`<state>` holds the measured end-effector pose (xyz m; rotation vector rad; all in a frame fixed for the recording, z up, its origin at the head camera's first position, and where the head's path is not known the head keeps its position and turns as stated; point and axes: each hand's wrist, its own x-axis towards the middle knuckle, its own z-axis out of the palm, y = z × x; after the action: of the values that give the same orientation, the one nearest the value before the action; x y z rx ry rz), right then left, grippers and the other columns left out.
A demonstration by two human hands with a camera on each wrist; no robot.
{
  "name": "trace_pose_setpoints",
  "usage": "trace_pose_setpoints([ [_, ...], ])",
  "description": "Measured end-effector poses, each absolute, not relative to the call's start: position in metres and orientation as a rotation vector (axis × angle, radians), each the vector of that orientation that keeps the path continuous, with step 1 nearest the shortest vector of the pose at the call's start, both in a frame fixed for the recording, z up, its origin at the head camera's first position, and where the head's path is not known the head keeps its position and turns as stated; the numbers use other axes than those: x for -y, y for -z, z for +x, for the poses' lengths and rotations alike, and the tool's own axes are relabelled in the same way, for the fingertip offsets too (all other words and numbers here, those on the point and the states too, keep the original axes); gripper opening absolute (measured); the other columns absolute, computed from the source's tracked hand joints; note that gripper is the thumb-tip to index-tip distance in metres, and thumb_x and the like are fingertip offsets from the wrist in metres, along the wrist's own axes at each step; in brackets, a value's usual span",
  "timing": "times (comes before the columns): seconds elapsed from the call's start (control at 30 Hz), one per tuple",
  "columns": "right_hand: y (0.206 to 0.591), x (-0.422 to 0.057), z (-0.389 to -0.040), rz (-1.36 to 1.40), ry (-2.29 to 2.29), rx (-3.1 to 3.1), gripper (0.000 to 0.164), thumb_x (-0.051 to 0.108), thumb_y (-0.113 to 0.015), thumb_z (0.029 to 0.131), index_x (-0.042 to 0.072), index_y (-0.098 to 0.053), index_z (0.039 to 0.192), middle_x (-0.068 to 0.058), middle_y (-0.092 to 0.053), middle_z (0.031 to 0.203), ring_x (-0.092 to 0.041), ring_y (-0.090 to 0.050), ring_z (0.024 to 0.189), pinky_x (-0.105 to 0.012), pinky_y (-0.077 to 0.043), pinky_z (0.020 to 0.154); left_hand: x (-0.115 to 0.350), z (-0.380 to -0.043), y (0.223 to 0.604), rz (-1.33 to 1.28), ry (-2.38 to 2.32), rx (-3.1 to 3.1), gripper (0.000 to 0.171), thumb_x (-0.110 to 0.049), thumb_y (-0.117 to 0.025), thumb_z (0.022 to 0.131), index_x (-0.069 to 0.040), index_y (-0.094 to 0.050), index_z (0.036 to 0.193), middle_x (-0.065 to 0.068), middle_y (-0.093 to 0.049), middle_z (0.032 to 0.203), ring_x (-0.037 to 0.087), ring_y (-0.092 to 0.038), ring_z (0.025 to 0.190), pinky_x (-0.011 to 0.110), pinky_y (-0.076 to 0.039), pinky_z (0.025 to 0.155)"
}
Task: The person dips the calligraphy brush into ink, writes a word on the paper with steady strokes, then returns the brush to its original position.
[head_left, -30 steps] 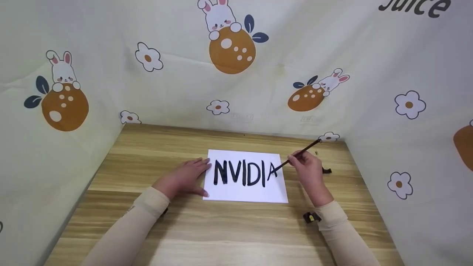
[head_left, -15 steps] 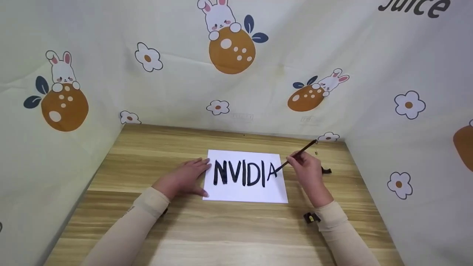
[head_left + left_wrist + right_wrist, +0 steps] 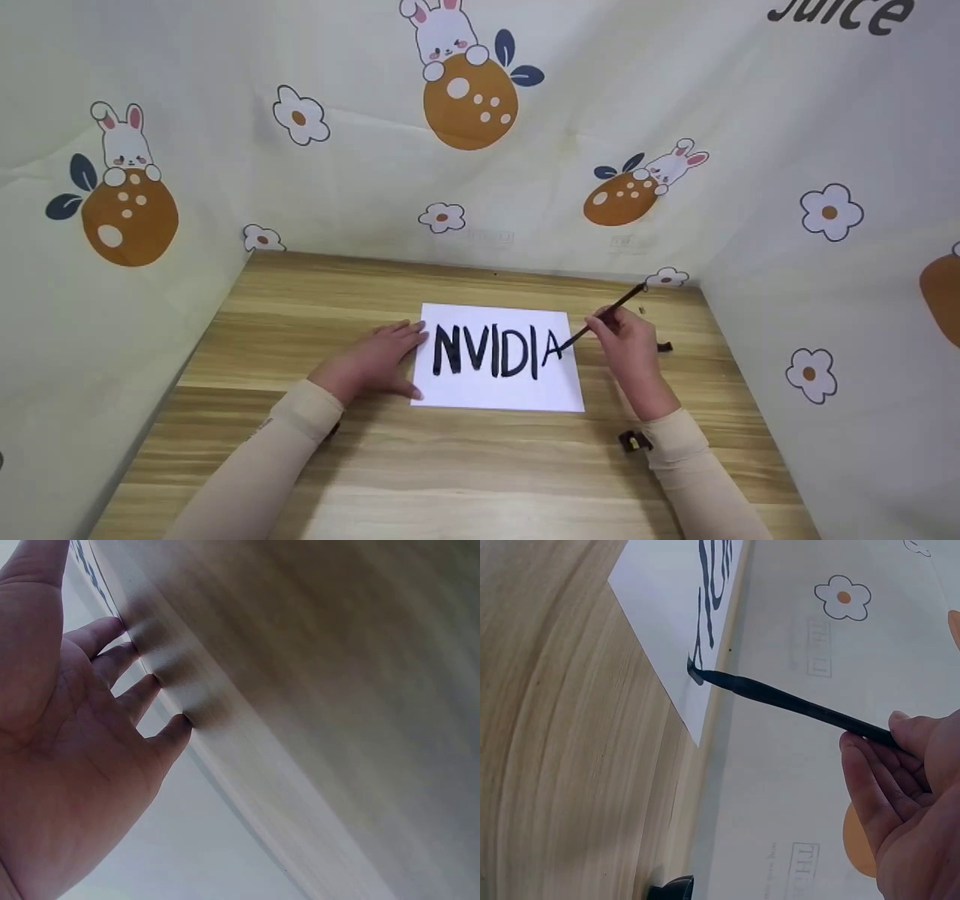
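Observation:
A white sheet of paper (image 3: 480,396) lies on the wooden table, bearing thick black letters (image 3: 491,352) that read NVIDIA. My left hand (image 3: 375,358) rests at its left edge with fingers spread; the left wrist view shows its fingertips (image 3: 180,727) touching down. To the right of the sheet, my right hand (image 3: 628,349) pinches a dark paintbrush (image 3: 611,311) between thumb and fingers near the middle of its handle. In the right wrist view the tip of the brush (image 3: 780,699) meets the last letter, the A, whose strokes are thinner than the N's.
A small black object (image 3: 664,346) sits on the table (image 3: 480,472) behind the right hand, mostly hidden by it. Black devices (image 3: 636,441) are worn at the wrists. Printed cloth walls (image 3: 360,187) with rabbits and flowers close off the back and both sides.
The brush tip has shifted slightly right, from the A's middle to its right leg, and the brush's upper end has moved a little. My left hand and the sheet have stayed put.

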<state>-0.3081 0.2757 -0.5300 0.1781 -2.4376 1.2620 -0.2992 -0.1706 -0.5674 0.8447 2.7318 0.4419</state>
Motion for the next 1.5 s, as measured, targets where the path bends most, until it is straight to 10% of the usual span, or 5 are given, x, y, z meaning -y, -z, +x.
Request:
trace_pose_setpoints([
  [0.87, 0.521, -0.283, -0.305, 0.162, -1.455, 2.316, 0.011, 0.009, -0.081, 0.102, -0.001, -0.077, 0.101, -0.015, -0.08, 0.096, -0.025, -0.079, 0.09, -0.02, -0.063, 0.077, 0.169, -0.297, 0.563, 0.851, -0.435, -2.732, 0.117, -0.061, -0.09, 0.086, 0.002, -0.038, 0.17, 0.021, -0.03, 0.179, 0.047, -0.024, 0.165, 0.066, -0.024, 0.132],
  [1.5, 0.51, -0.292, -0.312, 0.158, -1.582, 2.376, 0.034, 0.005, -0.069, 0.109, -0.003, -0.061, 0.141, -0.025, -0.076, 0.109, -0.02, -0.078, 0.091, -0.028, -0.066, 0.082, 0.169, -0.297, 0.562, 0.835, -0.424, -2.726, 0.117, -0.062, -0.09, 0.086, 0.001, -0.038, 0.17, 0.02, -0.029, 0.18, 0.046, -0.023, 0.166, 0.063, -0.021, 0.134],
])
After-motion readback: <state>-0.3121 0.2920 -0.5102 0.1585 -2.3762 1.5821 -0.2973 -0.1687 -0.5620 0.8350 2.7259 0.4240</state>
